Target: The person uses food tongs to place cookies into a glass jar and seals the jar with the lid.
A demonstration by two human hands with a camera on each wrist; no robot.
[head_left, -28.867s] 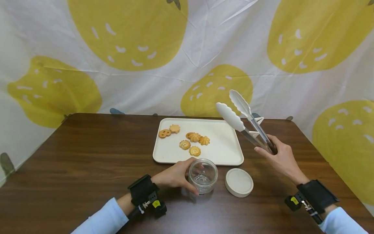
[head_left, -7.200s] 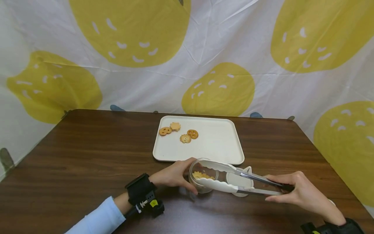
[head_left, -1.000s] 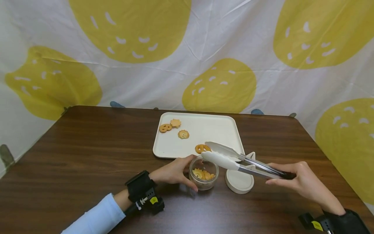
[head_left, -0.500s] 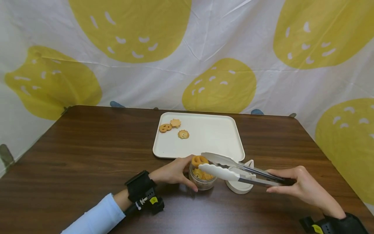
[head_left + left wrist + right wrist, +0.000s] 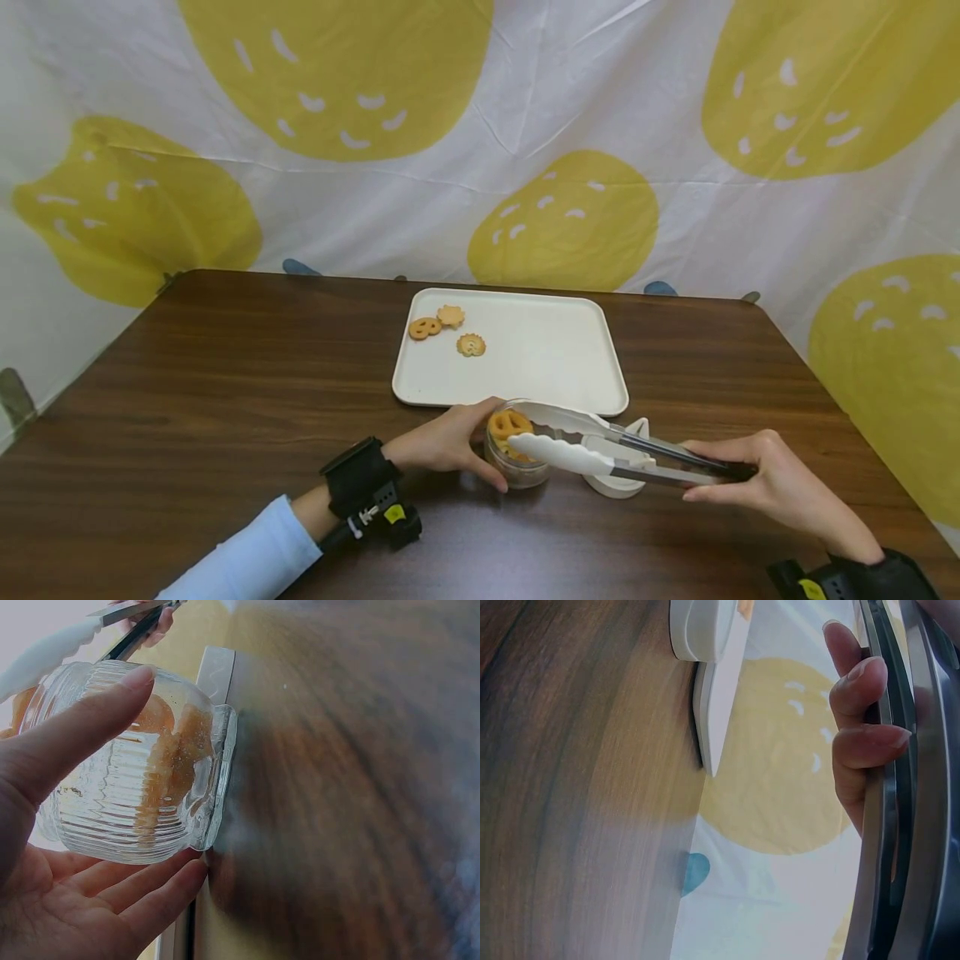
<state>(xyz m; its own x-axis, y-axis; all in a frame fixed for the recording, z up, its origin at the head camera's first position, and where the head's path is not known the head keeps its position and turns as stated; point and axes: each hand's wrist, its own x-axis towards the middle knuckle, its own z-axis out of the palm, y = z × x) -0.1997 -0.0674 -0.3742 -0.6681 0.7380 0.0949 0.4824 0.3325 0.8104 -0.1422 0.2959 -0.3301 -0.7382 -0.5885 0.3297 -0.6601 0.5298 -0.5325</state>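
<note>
A ribbed glass jar (image 5: 517,475) stands on the table, and my left hand (image 5: 450,446) holds it between thumb and fingers. Through its wall, in the left wrist view, several cookies (image 5: 176,761) show inside. A pretzel-shaped cookie (image 5: 510,422) lies at the jar's mouth, beside the tong tips. My right hand (image 5: 772,483) grips metal tongs (image 5: 667,477) near their black end. Their white scalloped tips stand apart over the jar's mouth. In the right wrist view, fingers (image 5: 862,690) curl around one arm of the tongs.
A white tray (image 5: 555,350) lies behind the jar. At its left are a pretzel cookie (image 5: 424,328), a flower-shaped cookie (image 5: 451,316) and a round scalloped cookie (image 5: 471,345). Right of the jar, partly under the tongs, lies a white lid (image 5: 618,485). A patterned cloth (image 5: 360,225) hangs behind the table.
The tongs carried the pretzel cookie from over the tray's front edge to the jar, and their tips have spread apart from it. Earlier, several more cookies lay on the tray. The left hand stays put.
</note>
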